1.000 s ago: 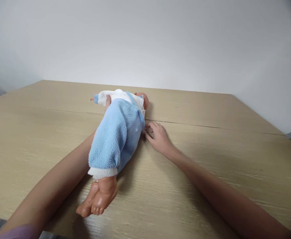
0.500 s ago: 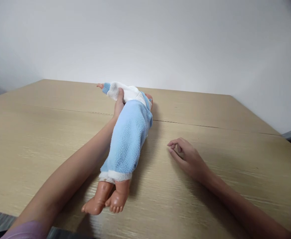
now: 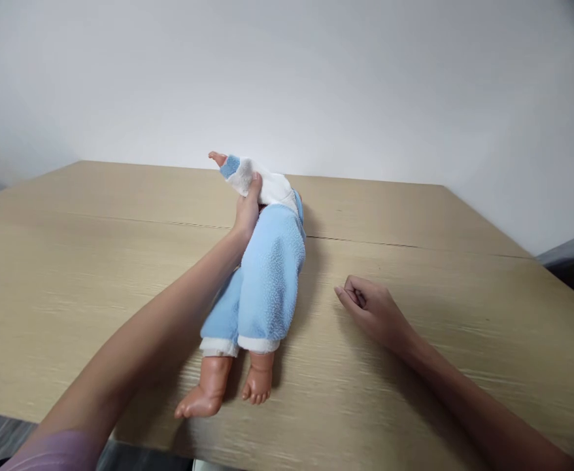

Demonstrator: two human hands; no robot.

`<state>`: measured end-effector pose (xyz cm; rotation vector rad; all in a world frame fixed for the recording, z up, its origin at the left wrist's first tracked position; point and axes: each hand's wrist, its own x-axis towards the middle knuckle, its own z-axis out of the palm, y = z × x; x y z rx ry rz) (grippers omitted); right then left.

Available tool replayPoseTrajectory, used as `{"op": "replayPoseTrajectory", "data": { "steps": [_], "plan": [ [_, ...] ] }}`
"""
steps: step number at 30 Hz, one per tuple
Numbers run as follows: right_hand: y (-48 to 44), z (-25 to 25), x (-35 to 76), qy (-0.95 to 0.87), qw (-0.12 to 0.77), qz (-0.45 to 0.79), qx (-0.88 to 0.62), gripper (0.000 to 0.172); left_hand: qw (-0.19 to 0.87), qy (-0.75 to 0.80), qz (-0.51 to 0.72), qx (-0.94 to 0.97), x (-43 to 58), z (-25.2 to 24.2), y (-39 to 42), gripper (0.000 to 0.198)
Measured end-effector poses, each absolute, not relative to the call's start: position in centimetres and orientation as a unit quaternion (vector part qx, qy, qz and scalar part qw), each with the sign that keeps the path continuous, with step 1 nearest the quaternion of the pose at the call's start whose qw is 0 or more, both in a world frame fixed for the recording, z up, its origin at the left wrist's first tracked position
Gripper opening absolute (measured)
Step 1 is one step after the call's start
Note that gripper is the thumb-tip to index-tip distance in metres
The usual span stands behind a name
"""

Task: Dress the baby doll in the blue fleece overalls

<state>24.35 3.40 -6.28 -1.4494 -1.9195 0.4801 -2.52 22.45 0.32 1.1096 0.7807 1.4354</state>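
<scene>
A baby doll [image 3: 262,275] in light blue fleece trousers and a white top lies lengthwise on the wooden table [image 3: 95,261], bare feet toward me. My left hand [image 3: 246,208] grips the doll's upper body at the white top, thumb over the fabric, lifting the shoulders a little. One small doll arm [image 3: 221,161] with a blue cuff sticks up to the left. The head is hidden behind the body. My right hand [image 3: 369,307] rests on the table to the doll's right, apart from it, fingers curled in loosely with nothing visible in them.
The table has a seam [image 3: 414,247] running across it behind the doll. A plain white wall [image 3: 316,85] rises right behind the far edge. The near edge lies just below the doll's feet, and the right edge slopes off at the far right.
My right hand left the doll's side and drew back to the right, curling shut. My left hand rolled the doll so both legs now lie side by side, and raised its upper body.
</scene>
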Motion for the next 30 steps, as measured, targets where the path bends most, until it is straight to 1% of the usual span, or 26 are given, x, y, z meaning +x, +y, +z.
{"op": "replayPoseTrajectory", "data": {
  "steps": [3, 9, 13, 14, 17, 18, 20, 23, 26, 28, 30],
  "plan": [
    [3.3, -6.2, 24.4, -0.731, 0.343, 0.192, -0.557, 0.040, 0.565, 0.314, 0.629, 0.432, -1.6, 0.5, 22.3, 0.062],
    [3.4, -6.2, 24.4, -0.729, 0.341, 0.196, -0.560, 0.033, 0.525, 0.325, 0.630, 0.471, 0.5, 0.9, 21.5, 0.049],
    [3.6, -6.5, 24.4, -0.698, 0.374, 0.238, -0.562, 0.015, 0.485, 0.332, 0.606, 0.535, 2.0, 1.1, 20.6, 0.050],
    [3.7, -6.6, 24.5, -0.682, 0.394, 0.261, -0.558, 0.015, 0.471, 0.343, 0.593, 0.556, 2.5, 1.1, 20.5, 0.048],
    [4.3, -6.6, 24.9, -0.611, 0.467, 0.346, -0.537, 0.034, 0.404, 0.365, 0.554, 0.629, 4.3, 0.9, 20.0, 0.038],
    [4.6, -6.5, 25.1, -0.580, 0.488, 0.379, -0.530, 0.040, 0.380, 0.359, 0.537, 0.662, 5.0, 0.9, 19.8, 0.038],
    [5.1, -6.0, 25.7, -0.513, 0.518, 0.457, -0.510, 0.047, 0.332, 0.331, 0.483, 0.739, 6.2, 0.7, 19.3, 0.044],
    [5.8, -4.8, 26.9, -0.408, 0.538, 0.571, -0.467, 0.056, 0.229, 0.300, 0.336, 0.863, 7.8, 0.6, 18.2, 0.048],
    [6.3, -4.0, 28.3, -0.324, 0.539, 0.636, -0.447, 0.065, 0.123, 0.268, 0.196, 0.935, 8.5, 0.6, 17.1, 0.055],
    [6.5, -3.8, 29.0, -0.296, 0.534, 0.652, -0.450, 0.065, 0.111, 0.232, 0.174, 0.950, 8.2, 0.7, 16.7, 0.062],
    [6.6, -3.7, 29.4, -0.291, 0.523, 0.658, -0.457, 0.063, 0.126, 0.214, 0.208, 0.946, 7.1, 0.9, 16.6, 0.058]
  ]
}}
